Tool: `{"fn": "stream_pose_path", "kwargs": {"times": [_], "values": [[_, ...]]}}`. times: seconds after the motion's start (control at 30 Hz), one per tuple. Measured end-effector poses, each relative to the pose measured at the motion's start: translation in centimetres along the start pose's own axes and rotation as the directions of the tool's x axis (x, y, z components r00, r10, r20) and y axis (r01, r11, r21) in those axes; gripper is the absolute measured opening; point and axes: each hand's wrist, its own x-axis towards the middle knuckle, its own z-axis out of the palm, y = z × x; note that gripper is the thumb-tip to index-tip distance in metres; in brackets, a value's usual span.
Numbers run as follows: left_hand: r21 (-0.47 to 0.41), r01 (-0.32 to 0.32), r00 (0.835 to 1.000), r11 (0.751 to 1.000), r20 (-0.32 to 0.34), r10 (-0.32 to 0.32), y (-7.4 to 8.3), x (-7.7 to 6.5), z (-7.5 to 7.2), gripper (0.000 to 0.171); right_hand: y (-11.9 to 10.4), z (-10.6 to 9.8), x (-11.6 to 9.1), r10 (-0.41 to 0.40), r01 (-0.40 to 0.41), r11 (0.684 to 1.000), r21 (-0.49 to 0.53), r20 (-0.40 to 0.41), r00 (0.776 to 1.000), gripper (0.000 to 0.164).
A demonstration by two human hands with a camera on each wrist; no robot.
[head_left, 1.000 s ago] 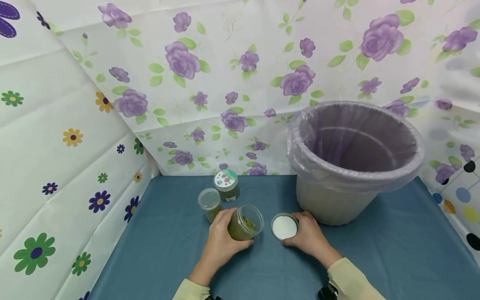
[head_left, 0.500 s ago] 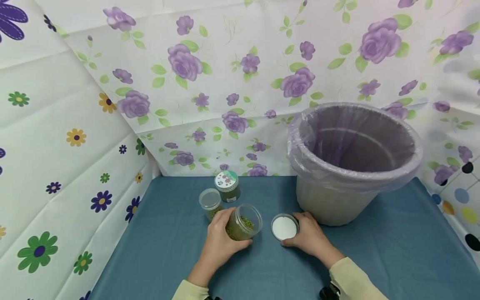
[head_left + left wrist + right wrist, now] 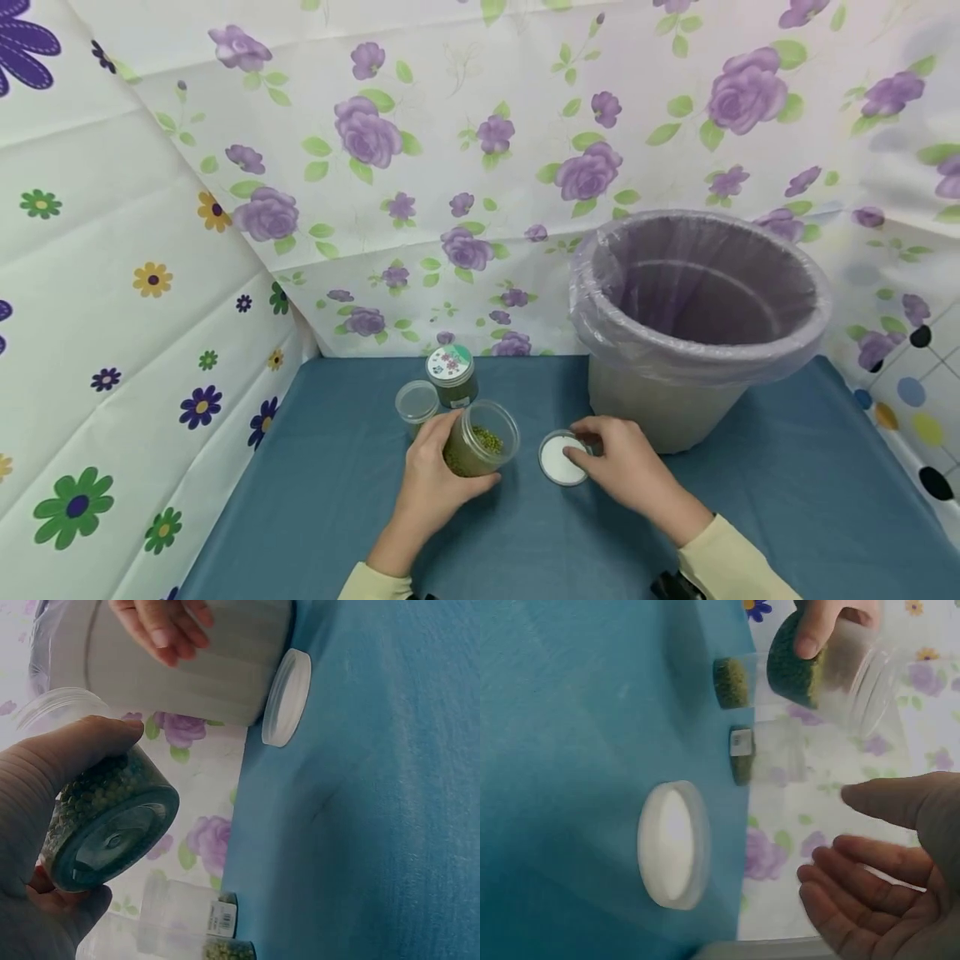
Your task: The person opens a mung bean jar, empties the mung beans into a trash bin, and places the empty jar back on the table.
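My left hand [image 3: 426, 487] grips a clear plastic jar [image 3: 497, 423] that holds small green mung beans in its lower part. The jar is lidless, tilted to the right and held above the table. Beyond it stand a clear-lidded jar [image 3: 417, 403], partly hidden by the hand and also holding beans, and a jar with a flower-patterned lid [image 3: 452, 377]. A round lid [image 3: 676, 844] with a white lining lies on the table, its lined inside up. My right hand [image 3: 877, 889] hovers above the lid, apart from it, fingers loosely bent with nothing in them.
A large bin [image 3: 660, 408] lined with a translucent purple bag stands at the back right, close behind my right hand. Blue cloth covers the table [image 3: 315, 500]. Floral sheets [image 3: 450, 108] rise behind and at the sides.
My right hand has let go of the lid and lifted off it; the lid stays on the table. The left hand still holds the jar, tilted much as before.
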Motion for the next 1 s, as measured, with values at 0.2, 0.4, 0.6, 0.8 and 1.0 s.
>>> {"fn": "stream_pose_path", "kwargs": {"times": [0.2,0.4,0.6,0.8,1.0], "values": [[-0.006,0.013,1.0,1.0,0.003,-0.013,0.4,0.0,-0.3,0.089,-1.4,-1.7,-0.7,-0.106,0.104,0.994,-0.034,-0.058,0.993,0.016],[-0.009,0.003,1.0,1.0,-0.004,-0.003,0.4,0.0,-0.5,0.089,-3.1,-3.6,-1.7,-0.185,0.18,0.981,-0.078,-0.064,0.981,0.019],[-0.015,0.0,1.0,1.0,-0.026,0.0,0.5,0.1,-0.7,0.088,-6.0,-7.3,-2.7,-0.332,0.325,0.934,-0.152,-0.027,0.943,0.02],[-0.023,-0.007,0.999,1.0,-0.047,0.006,0.8,0.5,-1.0,0.089,-8.6,-12.3,-2.8,-0.466,0.438,0.867,-0.238,-0.072,0.882,0.024],[-0.025,-0.011,0.998,1.0,-0.054,0.009,1.5,0.8,-1.2,0.089,-9.9,-16.5,-2.4,-0.522,0.466,0.839,-0.282,-0.176,0.834,0.027]]}}
